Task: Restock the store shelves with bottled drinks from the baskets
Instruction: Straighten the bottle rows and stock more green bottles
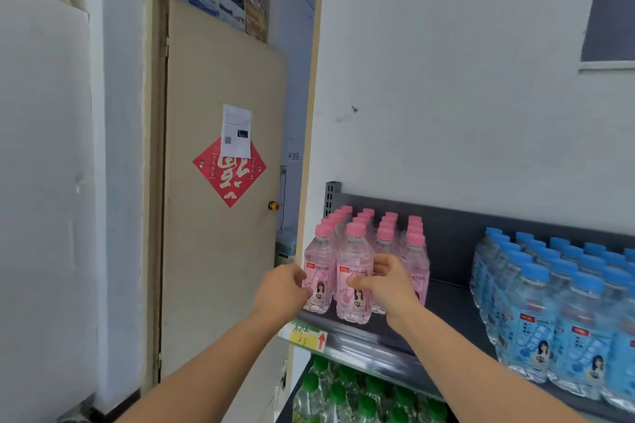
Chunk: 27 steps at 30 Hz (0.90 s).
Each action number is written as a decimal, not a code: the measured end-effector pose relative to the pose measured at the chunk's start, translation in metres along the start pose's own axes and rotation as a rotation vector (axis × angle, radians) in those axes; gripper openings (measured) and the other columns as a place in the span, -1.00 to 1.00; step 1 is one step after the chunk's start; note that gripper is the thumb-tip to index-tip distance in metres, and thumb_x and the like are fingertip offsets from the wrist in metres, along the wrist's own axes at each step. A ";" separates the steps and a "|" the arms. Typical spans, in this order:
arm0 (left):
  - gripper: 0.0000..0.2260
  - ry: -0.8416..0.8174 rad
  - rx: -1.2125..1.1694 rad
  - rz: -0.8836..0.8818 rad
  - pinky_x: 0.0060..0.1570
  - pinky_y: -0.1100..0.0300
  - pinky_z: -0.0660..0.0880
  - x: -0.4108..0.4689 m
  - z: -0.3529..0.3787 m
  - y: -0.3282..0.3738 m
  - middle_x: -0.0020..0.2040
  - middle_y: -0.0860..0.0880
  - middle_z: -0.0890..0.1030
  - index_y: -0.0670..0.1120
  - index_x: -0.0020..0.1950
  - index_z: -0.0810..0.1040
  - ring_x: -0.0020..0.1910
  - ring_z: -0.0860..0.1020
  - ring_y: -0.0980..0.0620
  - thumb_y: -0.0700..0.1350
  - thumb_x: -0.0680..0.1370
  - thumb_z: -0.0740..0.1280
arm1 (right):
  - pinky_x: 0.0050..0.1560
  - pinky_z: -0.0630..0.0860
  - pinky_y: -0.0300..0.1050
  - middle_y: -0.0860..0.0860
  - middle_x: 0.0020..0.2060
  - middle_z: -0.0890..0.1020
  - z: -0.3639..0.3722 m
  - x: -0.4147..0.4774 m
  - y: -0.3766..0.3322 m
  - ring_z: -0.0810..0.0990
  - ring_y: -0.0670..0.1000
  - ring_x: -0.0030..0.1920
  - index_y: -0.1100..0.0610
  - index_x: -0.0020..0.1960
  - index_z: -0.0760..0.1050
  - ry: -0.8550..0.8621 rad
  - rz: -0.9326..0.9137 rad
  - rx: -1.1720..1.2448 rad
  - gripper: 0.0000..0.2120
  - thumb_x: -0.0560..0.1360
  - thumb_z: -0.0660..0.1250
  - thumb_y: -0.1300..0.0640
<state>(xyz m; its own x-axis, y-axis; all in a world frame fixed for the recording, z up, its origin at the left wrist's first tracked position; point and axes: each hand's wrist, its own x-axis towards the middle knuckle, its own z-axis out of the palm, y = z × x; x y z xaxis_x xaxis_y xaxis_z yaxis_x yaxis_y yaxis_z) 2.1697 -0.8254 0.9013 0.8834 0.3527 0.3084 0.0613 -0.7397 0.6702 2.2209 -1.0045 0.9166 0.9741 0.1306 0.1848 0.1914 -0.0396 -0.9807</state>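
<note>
Both hands at front row, top dark metal shelf (446, 302). Right hand (388, 280) fingers pinching clear pink-capped peach soda bottle (354, 280); left hand (280, 288) fingers curled loosely against neighbour bottle (318, 271) at 9 o'clock. Judgement: square labels fwd, seat flush w/ front edge.

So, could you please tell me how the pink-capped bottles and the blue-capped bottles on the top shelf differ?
The pink-capped bottles hold pink-tinted drink labelled Peach Soda; the blue-capped bottles look blue. The pink group stands at the shelf's left end, with both hands on its front bottles; the blue group stands further right, untouched. Both are clear plastic, standing upright in rows.
</note>
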 end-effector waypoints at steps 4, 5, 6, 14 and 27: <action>-0.61 -0.003 -0.007 0.006 0.09 0.20 0.45 0.014 0.005 -0.006 0.18 -0.03 0.59 -0.09 0.31 0.51 0.14 0.55 0.03 -0.06 0.50 0.42 | -0.17 0.44 -0.22 0.02 -0.01 0.56 0.006 0.009 0.010 0.54 -0.06 -0.07 0.14 0.11 0.39 0.029 0.025 0.008 -0.47 0.27 0.54 0.41; -0.57 -0.006 -0.017 0.003 0.10 0.19 0.44 0.017 0.006 -0.007 0.21 -0.05 0.57 -0.10 0.34 0.48 0.16 0.54 0.01 -0.06 0.49 0.43 | -0.16 0.43 -0.22 0.01 -0.02 0.55 0.008 0.011 0.013 0.53 -0.07 -0.08 0.13 0.11 0.38 0.036 0.029 0.003 -0.47 0.28 0.54 0.41; -0.52 -0.011 -0.027 0.001 0.12 0.18 0.44 0.019 0.007 -0.008 0.24 -0.07 0.55 -0.11 0.37 0.44 0.18 0.53 0.00 -0.07 0.48 0.43 | -0.12 0.44 -0.20 0.01 -0.01 0.54 0.009 0.013 0.017 0.53 -0.05 -0.07 0.13 0.11 0.37 0.045 0.033 0.002 -0.47 0.28 0.54 0.40; -0.57 -0.087 -0.083 0.037 -0.02 0.24 0.37 0.031 0.014 -0.015 0.20 -0.06 0.54 -0.14 0.28 0.45 0.11 0.51 -0.03 -0.11 0.45 0.46 | 0.06 0.47 -0.07 0.05 0.08 0.55 0.026 0.022 0.033 0.53 0.08 0.11 0.15 0.23 0.40 0.139 0.002 -0.077 -0.41 0.30 0.57 0.28; -0.58 -0.152 -0.249 0.048 0.09 0.00 0.53 0.046 0.032 -0.020 0.01 0.02 0.62 -0.02 0.14 0.47 0.00 0.59 0.01 -0.11 0.35 0.53 | 0.02 0.54 -0.10 -0.09 -0.05 0.55 -0.007 -0.002 0.024 0.55 -0.04 -0.01 0.01 0.16 0.44 0.152 -0.126 -0.461 -0.46 0.28 0.57 -0.08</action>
<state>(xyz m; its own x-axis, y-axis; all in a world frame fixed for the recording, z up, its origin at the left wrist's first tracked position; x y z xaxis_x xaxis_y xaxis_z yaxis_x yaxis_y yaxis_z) 2.2237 -0.8130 0.8802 0.9432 0.2169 0.2515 -0.0814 -0.5832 0.8082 2.2247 -1.0128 0.8928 0.9398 0.0178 0.3414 0.3090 -0.4711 -0.8262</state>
